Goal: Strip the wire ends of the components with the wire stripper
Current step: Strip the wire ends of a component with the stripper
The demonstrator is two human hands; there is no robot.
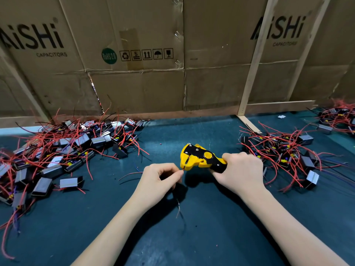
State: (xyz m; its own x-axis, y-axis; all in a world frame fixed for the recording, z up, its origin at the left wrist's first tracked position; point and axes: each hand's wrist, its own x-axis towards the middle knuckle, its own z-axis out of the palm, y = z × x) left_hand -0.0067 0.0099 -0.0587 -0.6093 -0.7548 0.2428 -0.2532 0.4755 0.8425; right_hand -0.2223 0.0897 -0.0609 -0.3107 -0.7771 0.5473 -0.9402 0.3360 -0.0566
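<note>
Left pile (57, 150): black components with red wires, heaped on the dark green mat (211, 227).
Left hand (159, 179): fingertips pinch a thin red wire (183, 169), feeding its end into the stripper's head.
Wire stripper (199, 157): yellow and black, raised over the mat's centre, head pointing left.
Right hand (242, 169): clenched round the stripper's handles.
Right pile (284, 150): more wired components.
Backdrop: cardboard sheets (144, 54).

Yellow-and-black wire stripper (199, 158), held above the dark tabletop (201, 217), head pointing left, thin red wire end (184, 168) entering its mouth from below. Left of the stripper, a large heap of grey boxy components (63, 148) tangled in red wires. Right of the stripper, a smaller heap (284, 150).
</note>
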